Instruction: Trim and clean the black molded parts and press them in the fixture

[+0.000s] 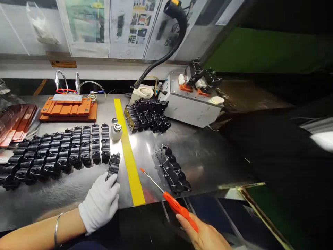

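Note:
My left hand (pixel 100 201), in a white glove, has its fingers closed around the near end of a black ribbed plastic part (pixel 113 164) just left of the yellow stripe. In my bare right hand (pixel 205 234) is the handle of a screwdriver (pixel 179 209) with an orange handle and a thin metal shaft. Its orange-red tip points up and left, above the table near the stripe. Beyond the shaft, to the right, lies a separate black ribbed part (pixel 173 170), apart from both hands.
Rows of black parts (pixel 62 149) cover the left side. More are stacked (pixel 148 115) beyond the yellow stripe (pixel 130 163). A small pump bottle (pixel 116 132) stands near the stripe. Behind are an orange fixture (pixel 69 107), a grey box (pixel 187 107) and a black flexible hose (pixel 179 38).

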Demonstrator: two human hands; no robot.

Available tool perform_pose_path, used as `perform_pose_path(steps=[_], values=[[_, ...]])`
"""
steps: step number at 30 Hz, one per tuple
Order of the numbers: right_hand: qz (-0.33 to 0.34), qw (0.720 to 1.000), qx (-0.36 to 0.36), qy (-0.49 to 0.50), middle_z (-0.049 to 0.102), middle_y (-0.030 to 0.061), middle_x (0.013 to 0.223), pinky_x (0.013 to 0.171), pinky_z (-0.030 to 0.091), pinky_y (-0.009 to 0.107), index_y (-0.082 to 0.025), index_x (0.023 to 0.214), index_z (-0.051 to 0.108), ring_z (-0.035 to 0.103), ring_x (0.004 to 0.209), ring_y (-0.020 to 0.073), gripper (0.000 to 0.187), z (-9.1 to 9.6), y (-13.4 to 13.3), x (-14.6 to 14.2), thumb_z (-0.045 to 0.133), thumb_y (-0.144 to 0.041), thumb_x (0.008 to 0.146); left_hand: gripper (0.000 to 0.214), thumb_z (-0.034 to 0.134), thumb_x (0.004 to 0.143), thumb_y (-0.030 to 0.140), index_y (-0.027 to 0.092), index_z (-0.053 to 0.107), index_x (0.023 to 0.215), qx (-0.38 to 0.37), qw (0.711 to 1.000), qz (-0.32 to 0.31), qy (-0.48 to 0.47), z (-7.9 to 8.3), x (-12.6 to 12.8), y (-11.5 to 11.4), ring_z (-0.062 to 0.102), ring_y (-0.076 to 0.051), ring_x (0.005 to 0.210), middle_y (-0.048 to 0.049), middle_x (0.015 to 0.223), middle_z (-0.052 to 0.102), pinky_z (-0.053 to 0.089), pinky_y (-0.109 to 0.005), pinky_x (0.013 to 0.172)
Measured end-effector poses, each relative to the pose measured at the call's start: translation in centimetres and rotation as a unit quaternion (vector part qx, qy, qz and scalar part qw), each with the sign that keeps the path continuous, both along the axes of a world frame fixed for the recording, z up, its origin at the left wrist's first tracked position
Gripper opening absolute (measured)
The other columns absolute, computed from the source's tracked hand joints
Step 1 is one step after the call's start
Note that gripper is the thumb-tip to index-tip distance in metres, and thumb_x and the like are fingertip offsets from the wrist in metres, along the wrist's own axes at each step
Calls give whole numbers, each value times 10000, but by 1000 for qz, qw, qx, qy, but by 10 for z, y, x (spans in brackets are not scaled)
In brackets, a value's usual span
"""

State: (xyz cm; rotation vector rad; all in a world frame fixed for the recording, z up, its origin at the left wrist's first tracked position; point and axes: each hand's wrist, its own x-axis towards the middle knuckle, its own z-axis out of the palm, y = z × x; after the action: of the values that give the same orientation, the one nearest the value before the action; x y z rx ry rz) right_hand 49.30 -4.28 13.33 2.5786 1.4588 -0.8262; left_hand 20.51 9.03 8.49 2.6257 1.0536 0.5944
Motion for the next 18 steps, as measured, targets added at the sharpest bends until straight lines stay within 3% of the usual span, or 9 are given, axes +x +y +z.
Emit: perform_pose_path(steps=[2,4,6,9,13,18], values=[[12,999,-45,4,727,46,745,619,464,304,-285,810,614,700,761,275,510,14,35,4,237,-622,882,162,495,827,207,199,604,946,-86,994,61,36,4,11,7,546,-282,1062,-104,1126,582,502,-439,904],[30,997,-72,-12,733,69,800,654,455,315,-261,847,604,698,836,295,509,30,57,4,214,-582,912,257,492,825,216,191,585,1064,-192,967,151,71,8,23,16,579,-264,1017,-113,1120,586,535,-392,820],[56,994,-97,-16,735,89,855,686,451,323,-239,883,604,691,896,305,509,46,66,0,208,-555,934,488,499,805,196,171,463,1291,-272,929,234,88,10,34,21,564,-265,1095,-143,1261,524,536,-359,809],[125,983,-133,7,734,106,890,705,446,329,-212,878,625,687,906,310,510,70,58,-10,252,-554,941,696,496,788,168,152,271,1446,-336,892,286,101,14,38,18,485,-265,1235,-166,1422,400,482,-340,928],[201,965,-161,42,731,100,867,696,438,319,-202,833,638,690,884,301,508,96,47,-14,291,-558,937,687,463,819,191,174,249,1471,-373,865,292,167,25,26,10,561,-274,1118,-148,1259,553,478,-368,900],[169,973,-153,48,723,83,899,671,430,293,-219,912,602,686,913,277,518,111,68,-8,237,-585,938,604,432,833,124,193,349,1427,-288,912,167,238,51,6,34,585,-282,1022,-144,1154,611,483,-383,812]])
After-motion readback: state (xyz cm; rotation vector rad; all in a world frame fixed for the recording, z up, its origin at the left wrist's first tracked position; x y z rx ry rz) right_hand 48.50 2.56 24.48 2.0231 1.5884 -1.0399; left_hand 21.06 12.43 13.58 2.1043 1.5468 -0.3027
